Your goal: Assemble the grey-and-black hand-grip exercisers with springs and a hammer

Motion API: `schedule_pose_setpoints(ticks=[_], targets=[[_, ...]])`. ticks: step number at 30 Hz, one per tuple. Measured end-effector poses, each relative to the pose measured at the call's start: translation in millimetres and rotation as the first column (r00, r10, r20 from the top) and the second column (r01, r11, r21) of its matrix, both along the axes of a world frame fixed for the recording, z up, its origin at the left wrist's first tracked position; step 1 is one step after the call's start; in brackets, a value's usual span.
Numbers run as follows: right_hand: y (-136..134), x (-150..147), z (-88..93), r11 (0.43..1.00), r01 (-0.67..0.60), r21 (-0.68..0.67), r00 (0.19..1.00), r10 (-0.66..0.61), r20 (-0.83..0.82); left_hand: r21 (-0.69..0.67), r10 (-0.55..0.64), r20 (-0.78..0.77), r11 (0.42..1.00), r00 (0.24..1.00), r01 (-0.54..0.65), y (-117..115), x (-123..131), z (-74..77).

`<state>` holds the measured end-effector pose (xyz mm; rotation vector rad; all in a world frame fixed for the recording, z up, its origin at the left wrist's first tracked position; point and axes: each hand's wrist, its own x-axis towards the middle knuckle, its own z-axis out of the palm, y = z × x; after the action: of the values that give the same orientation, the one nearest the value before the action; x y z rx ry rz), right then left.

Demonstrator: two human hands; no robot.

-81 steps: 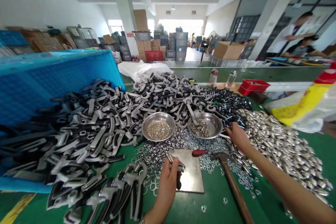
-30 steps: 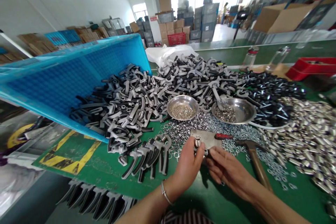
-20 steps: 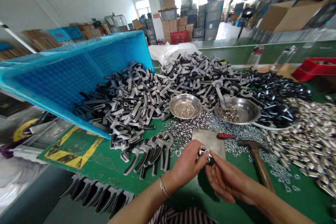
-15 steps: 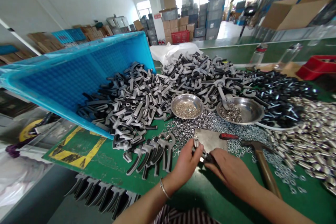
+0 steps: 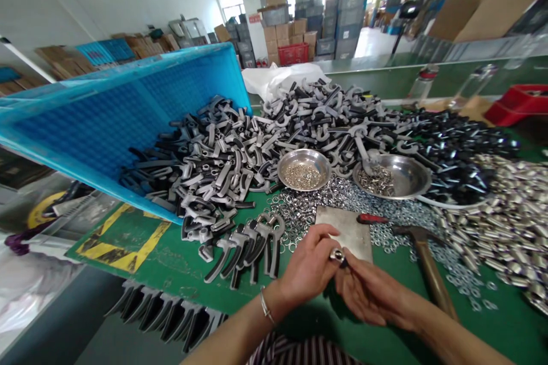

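Note:
In front of my body, my left hand (image 5: 311, 262) is closed on a small part (image 5: 338, 256) with a shiny round metal end and a dark section behind it. My right hand (image 5: 370, 291) meets it from the other side, its thumb and fingertips closed on the same part; most of the part is hidden by my fingers. Beneath the hands lies a flat metal plate (image 5: 329, 218). A red-handled tool (image 5: 372, 218) rests at its upper right. To the right is a claw hammer (image 5: 430, 274) with a wooden handle.
Grey-and-black handles (image 5: 231, 165) spill from a tipped blue crate (image 5: 141, 102). Steel bowls hold tiny brass-coloured pieces (image 5: 303, 174) and small metal pins (image 5: 377, 181). Loose washers (image 5: 398, 239), black parts with metal rods (image 5: 462, 142) and metal sleeves (image 5: 505, 211) spread rightward. Finished-looking handles (image 5: 248, 245) stand in a row.
Both hands have drawn closer together and turned the part, so its round metal end now faces me. Earlier, a ridged metal piece stood upright at my left fingers.

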<state>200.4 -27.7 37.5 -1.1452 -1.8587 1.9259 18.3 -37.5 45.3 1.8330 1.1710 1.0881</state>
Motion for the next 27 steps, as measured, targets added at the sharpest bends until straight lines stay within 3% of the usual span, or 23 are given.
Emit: schedule_pose_setpoints(ticks=[2,4,6,8,10,11,13,15,16,18,20,22,24,26,27], targets=[[1.3,0.6,1.3,0.980,0.091,0.176,0.995,-0.096,0.016,-0.007,0.048,0.005,0.999,0.999,-0.047,0.8,2.7,-0.2],[1.5,0.7,1.6,0.931,0.220,0.291,0.975,-0.222,-0.025,-0.049,0.183,0.058,0.982,0.981,-0.181,1.2,6.0,-1.6],[-0.6,0.0,-0.2,0.961,0.230,0.153,0.973,-0.221,-0.069,-0.024,0.211,0.051,0.977,0.976,-0.210,0.4,8.0,-3.2],[-3.7,-0.4,-2.5,0.987,0.119,-0.109,0.987,-0.130,-0.098,0.067,0.097,-0.017,0.993,0.995,-0.095,-1.0,7.6,-4.1],[-5.6,0.5,-2.4,0.978,0.036,-0.204,0.994,-0.055,-0.091,0.109,0.018,-0.051,0.994,0.999,-0.012,-1.8,6.2,-4.3],[-5.8,1.5,-0.8,0.988,0.037,-0.152,0.997,-0.047,-0.061,0.090,0.037,-0.030,0.995,0.999,-0.034,-1.8,5.8,-4.4],[-4.6,4.2,4.5,0.978,0.104,0.183,0.990,-0.118,0.072,-0.026,0.156,0.058,0.988,0.986,-0.154,-1.1,7.1,-5.1],[-2.7,6.5,9.9,0.844,0.092,0.528,0.954,-0.226,0.195,-0.182,0.254,0.135,0.956,0.958,-0.228,-0.6,11.0,-6.8],[-2.0,7.2,11.7,0.781,0.064,0.621,0.937,-0.261,0.233,-0.246,0.273,0.164,0.942,0.948,-0.229,-0.7,13.5,-7.9],[-1.3,7.0,12.5,0.726,0.010,0.688,0.930,-0.260,0.261,-0.338,0.279,0.209,0.920,0.937,-0.199,-1.7,18.2,-10.5],[-2.1,4.8,10.1,0.718,0.034,0.696,0.945,-0.250,0.211,-0.394,0.295,0.229,0.899,0.928,-0.189,-3.7,21.0,-12.5],[-4.4,1.5,6.2,0.808,0.142,0.572,0.964,-0.245,0.106,-0.362,0.316,0.197,0.903,0.928,-0.231,-5.9,20.4,-13.4],[-7.0,-1.7,2.7,0.951,0.227,0.211,0.974,-0.226,-0.028,-0.200,0.262,0.115,0.951,0.958,-0.236,-7.6,16.6,-13.5],[-8.1,-3.0,0.9,0.975,0.173,-0.138,0.974,-0.190,-0.125,-0.023,0.158,0.023,0.987,0.987,-0.157,-8.6,11.3,-13.9],[-8.1,-2.9,0.9,0.973,0.140,-0.181,0.977,-0.166,-0.137,0.018,0.124,-0.005,0.992,0.992,-0.123,-9.1,8.8,-14.4]])
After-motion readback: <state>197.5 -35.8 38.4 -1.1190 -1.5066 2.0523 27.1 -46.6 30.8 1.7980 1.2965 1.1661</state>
